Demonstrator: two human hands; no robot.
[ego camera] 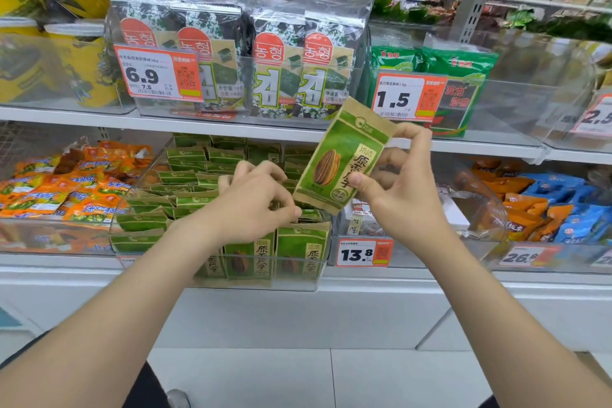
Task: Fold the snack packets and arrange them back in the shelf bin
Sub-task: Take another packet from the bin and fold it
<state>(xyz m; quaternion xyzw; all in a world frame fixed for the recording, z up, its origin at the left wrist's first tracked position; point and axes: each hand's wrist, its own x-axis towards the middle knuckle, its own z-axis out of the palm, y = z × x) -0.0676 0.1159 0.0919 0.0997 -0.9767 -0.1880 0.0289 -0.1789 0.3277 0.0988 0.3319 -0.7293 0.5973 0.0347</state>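
Head view: the right hand (397, 182) holds a green and brown snack packet (341, 156) up in front of the shelves. Its thumb presses the packet's printed front near the lower edge, and its fingers curl round the back and the upper right corner. The packet is tilted, top leaning right, and hangs just above the near right corner of the clear shelf bin (265, 275).

The left hand (255, 202) reaches over the bin with its fingers curled down, the tips touching the stacked packets (195, 175). I cannot tell whether it grips one. A row of the same packets stands upright against the bin's near wall.

To the right is a price tag (362, 253) reading 13.8, to the left lie orange packets (49, 189), and seaweed packs (281, 63) stand on the shelf above.
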